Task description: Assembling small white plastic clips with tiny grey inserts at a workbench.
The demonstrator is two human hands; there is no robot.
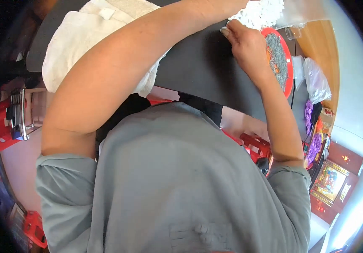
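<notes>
My left arm reaches across the dark tabletop (198,63) to the top edge. Only part of my left hand (238,4) shows there, beside a heap of small white pieces (259,14), and its fingers are cut off from view. Just below that heap, my right hand (249,48) is closed with its fingers curled in. A pale spot shows at its thumb and fingertips; whether it is a small piece or a nail is unclear. Right beside this hand stands a red round tray (290,69) holding many thin grey metal pins (277,55), with some orange showing among them.
A cream towel (74,42) covers the table's left part, under my left arm. Clear plastic bags (316,80) and a clear cup (293,31) lie past the tray. Red stools (257,145) stand below the table. A framed picture (329,179) hangs at the right.
</notes>
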